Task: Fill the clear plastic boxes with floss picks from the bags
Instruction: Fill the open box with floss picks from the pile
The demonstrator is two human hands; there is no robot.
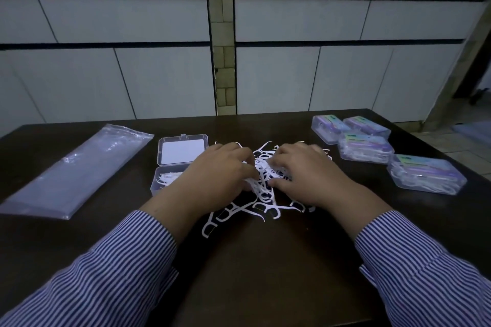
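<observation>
A loose pile of white floss picks (261, 191) lies on the dark table (252, 260) in the middle. My left hand (218, 175) is on the pile's left side, its fingers curled round a bunch of picks. My right hand (305, 175) is on the right side, fingers curled into the picks. An open clear plastic box (180, 160) lies just left of my left hand, its lid flat toward the back. A few picks lie in its near half, which my left hand partly hides.
A flat clear plastic bag (77, 170) lies at the left. Several closed clear boxes (365, 150) with purple labels, filled with picks, stand at the right near the table's edge. White cabinet doors (132, 74) rise behind the table.
</observation>
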